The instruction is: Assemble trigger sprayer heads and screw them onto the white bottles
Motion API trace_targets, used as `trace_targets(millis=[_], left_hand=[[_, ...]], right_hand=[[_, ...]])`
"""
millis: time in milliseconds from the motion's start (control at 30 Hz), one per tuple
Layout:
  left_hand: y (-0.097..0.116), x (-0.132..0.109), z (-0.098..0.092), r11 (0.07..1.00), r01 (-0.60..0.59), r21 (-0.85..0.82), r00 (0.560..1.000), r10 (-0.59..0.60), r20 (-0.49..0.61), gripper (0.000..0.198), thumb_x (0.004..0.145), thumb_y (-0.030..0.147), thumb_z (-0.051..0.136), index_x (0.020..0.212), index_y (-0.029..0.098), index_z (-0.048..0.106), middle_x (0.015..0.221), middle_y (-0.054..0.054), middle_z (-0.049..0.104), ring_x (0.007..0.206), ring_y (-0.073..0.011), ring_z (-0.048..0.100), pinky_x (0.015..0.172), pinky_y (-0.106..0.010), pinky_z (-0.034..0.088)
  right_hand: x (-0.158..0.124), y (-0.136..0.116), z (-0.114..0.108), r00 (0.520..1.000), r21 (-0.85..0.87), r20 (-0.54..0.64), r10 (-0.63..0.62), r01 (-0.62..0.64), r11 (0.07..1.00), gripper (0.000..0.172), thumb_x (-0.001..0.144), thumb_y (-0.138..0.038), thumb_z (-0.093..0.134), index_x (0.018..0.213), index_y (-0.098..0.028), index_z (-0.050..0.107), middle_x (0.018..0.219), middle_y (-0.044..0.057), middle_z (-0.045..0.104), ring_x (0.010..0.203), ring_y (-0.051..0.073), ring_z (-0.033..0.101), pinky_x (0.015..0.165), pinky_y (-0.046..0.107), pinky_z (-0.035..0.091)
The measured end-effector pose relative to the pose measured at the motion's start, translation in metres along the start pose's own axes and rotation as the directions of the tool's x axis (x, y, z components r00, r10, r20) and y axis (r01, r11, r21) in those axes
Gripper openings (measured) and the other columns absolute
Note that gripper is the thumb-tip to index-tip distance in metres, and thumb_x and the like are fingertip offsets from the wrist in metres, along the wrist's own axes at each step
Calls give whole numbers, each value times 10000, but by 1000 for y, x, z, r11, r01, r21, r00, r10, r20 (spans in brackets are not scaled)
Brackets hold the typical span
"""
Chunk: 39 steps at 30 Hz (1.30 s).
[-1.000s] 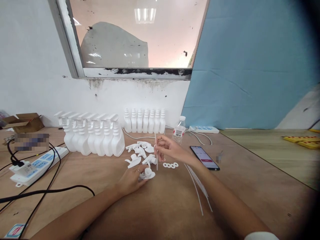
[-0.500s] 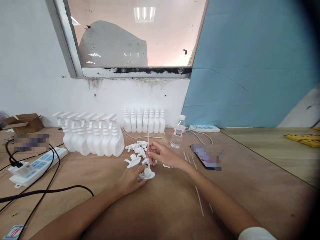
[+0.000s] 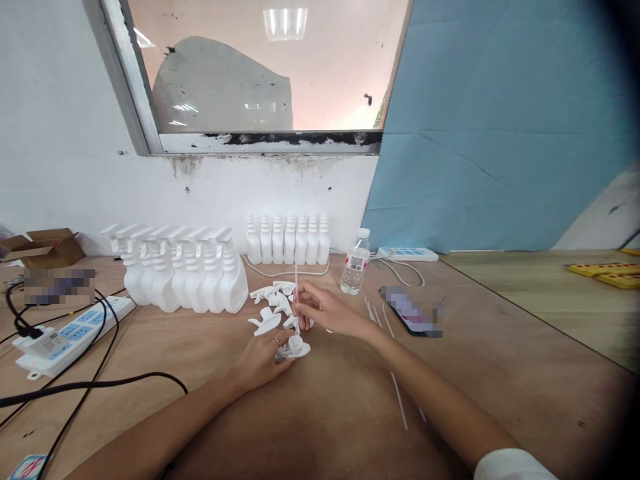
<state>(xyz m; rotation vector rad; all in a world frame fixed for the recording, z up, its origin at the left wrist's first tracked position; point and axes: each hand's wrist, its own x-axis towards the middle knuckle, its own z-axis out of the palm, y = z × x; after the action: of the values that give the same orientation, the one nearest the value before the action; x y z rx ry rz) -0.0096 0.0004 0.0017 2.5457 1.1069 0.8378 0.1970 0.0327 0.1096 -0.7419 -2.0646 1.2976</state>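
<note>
My left hand (image 3: 267, 358) is closed on a white trigger spray head (image 3: 298, 347), holding it low at the tabletop with its round collar facing up. Between the fingers of my right hand (image 3: 320, 310) is a thin white tube (image 3: 296, 280), standing upright over the collar. The tube's lower end is at the spray head; how far in it sits I cannot tell. Just behind the hands lies a loose pile of white spray heads (image 3: 267, 322). More thin tubes (image 3: 399, 400) lie on the table beside and partly beneath my right forearm.
White bottles with spray heads (image 3: 187, 280) stand in a row at left; several headless bottles (image 3: 290, 243) line the wall. A water bottle (image 3: 355, 263), a phone (image 3: 407, 310) and a power strip (image 3: 409, 254) are at right. Another power strip (image 3: 80, 333) with black cables (image 3: 100, 383) lies at left.
The view has shifted slightly. Both hands keep nearly the same place and grip, with the tube still upright at the spray head.
</note>
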Motion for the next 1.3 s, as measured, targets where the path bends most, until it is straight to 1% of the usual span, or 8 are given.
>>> trace_targets(millis=[500, 667, 833, 1000, 1133, 1200, 1233, 1300], left_hand=[[0, -2, -3, 1000, 19, -12, 1000, -19, 22, 371, 874, 279, 601, 1237, 235, 540, 1074, -48, 674, 951, -208, 648, 848, -311, 499], [4, 0, -14, 997, 73, 10, 993, -74, 92, 551, 832, 418, 677, 1328, 251, 503, 1075, -54, 678, 937, -242, 645, 813, -347, 504], [9, 0, -59, 979, 201, -13, 979, -202, -35, 563, 904, 515, 553, 1378, 223, 472, 1122, -80, 677, 800, -198, 652, 709, -311, 502], [-11, 1, -150, 914, 392, 104, 891, -350, -288, 438, 916, 504, 497, 1208, 189, 580, 986, -42, 695, 691, -159, 628, 677, -285, 491], [-41, 1, -254, 771, 609, 187, 695, -405, -594, 263, 857, 357, 570, 980, 141, 657, 818, -13, 678, 731, -147, 598, 772, -294, 483], [-46, -4, -309, 745, 656, -122, 440, -509, -740, 237, 836, 306, 579, 934, 91, 599, 744, -6, 644, 655, -122, 553, 656, -259, 480], [-44, -7, -333, 746, 600, -290, 233, -509, -828, 219, 831, 292, 572, 915, 90, 556, 730, -1, 620, 603, -109, 521, 589, -240, 455], [-32, -11, -365, 782, 531, -327, 1, -386, -922, 218, 972, 266, 259, 931, 137, 430, 725, 28, 524, 560, -77, 413, 528, -179, 349]], right_hand=[[0, -4, -4, 1000, 15, -10, -12, 12, 1000, 176, 949, -362, 533, 942, -219, 431, 849, -19, 597, 632, 104, 592, 611, 255, 475], [-2, -8, 0, 1000, 20, 11, -7, 7, 1000, 145, 961, -346, 515, 962, -219, 445, 845, -10, 607, 652, 114, 598, 617, 262, 477], [-4, -15, -6, 999, -7, -7, -53, 53, 999, 134, 962, -326, 517, 948, -209, 452, 845, -3, 611, 665, 116, 606, 641, 271, 480], [-6, -24, -13, 997, -68, -37, -63, 61, 996, 120, 959, -311, 524, 952, -213, 454, 855, -8, 611, 677, 118, 619, 621, 252, 459], [-4, -27, -14, 993, -93, -30, -113, 110, 990, 100, 958, -301, 522, 997, -216, 489, 880, -7, 600, 705, 120, 616, 678, 273, 472], [-3, -30, -14, 991, -118, -37, -131, 126, 985, 107, 963, -308, 508, 1006, -211, 521, 859, -4, 588, 715, 125, 604, 692, 281, 470], [-3, -32, -14, 990, -134, -42, -133, 127, 983, 117, 962, -312, 508, 1004, -207, 539, 841, -4, 582, 716, 127, 598, 691, 282, 466], [-3, -36, -14, 991, -154, -56, -125, 115, 981, 140, 950, -324, 528, 1000, -201, 571, 806, -4, 575, 715, 132, 586, 682, 283, 460]])
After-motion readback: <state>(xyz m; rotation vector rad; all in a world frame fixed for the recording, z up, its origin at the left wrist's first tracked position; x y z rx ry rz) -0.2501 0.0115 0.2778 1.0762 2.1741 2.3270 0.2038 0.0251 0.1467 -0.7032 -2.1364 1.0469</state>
